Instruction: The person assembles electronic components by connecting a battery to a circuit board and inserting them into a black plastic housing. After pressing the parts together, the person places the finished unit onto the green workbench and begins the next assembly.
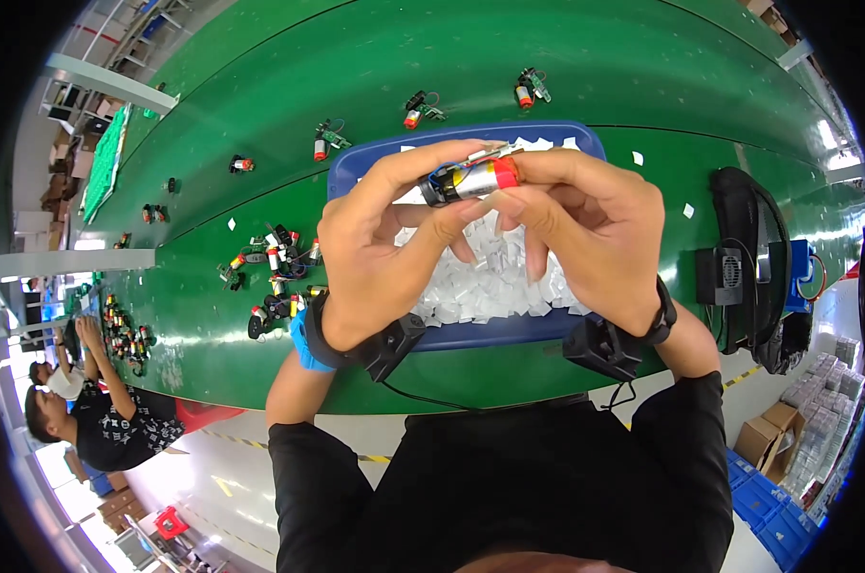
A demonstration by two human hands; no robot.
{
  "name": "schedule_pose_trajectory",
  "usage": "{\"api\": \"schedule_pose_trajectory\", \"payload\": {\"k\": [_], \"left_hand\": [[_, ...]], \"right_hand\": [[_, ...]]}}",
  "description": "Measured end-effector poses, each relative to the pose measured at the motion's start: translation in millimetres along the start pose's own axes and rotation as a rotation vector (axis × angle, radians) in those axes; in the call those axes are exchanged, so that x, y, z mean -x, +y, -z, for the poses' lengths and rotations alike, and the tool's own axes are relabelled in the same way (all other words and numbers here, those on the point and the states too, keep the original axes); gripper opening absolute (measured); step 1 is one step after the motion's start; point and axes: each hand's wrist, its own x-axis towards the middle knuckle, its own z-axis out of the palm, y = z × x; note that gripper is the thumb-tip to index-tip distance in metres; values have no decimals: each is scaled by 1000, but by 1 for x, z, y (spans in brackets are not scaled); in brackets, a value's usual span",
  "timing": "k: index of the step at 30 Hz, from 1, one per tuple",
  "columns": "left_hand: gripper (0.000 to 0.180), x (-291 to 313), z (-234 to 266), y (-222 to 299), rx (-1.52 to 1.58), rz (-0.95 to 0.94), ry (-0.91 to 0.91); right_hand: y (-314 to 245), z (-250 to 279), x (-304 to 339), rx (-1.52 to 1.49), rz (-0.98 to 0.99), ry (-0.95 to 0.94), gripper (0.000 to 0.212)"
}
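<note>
Over a blue tray [504, 333] I hold up a small assembly [474, 181]: a silver cylinder with a red end, a black cap, thin wires and a circuit board along its far side. The thumb and fingers of my left hand [367, 248] grip its black-cap end. My right hand [599, 234] pinches the red end, thumb on the near side. Part of the assembly is hidden by my fingers. Small white paper-like pieces [494, 282] cover the bottom of the tray below. Each wrist wears a strap with a black device.
Similar assemblies lie piled [277, 256] left of the tray, and others stand spaced [327, 140] along the far side of the green table [681, 91]. On the right are a black bag [752, 234] and a black box [719, 275]. A person [127, 415] works at far left.
</note>
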Motion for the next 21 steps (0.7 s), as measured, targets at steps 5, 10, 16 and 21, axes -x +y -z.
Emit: {"api": "schedule_pose_trajectory", "payload": {"k": [5, 10, 16, 21], "left_hand": [[33, 3, -8, -6, -17, -62, 54], [30, 1, -7, -1, 42, 37, 66], [33, -11, 14, 0, 416, 543, -105], [34, -16, 17, 6, 238, 574, -216]], "right_hand": [[-3, 0, 2, -130, -182, -20, 23], [-2, 11, -8, 76, -173, -140, 21], [13, 22, -26, 603, 498, -108, 20], [12, 23, -19, 545, 471, -188, 26]]}}
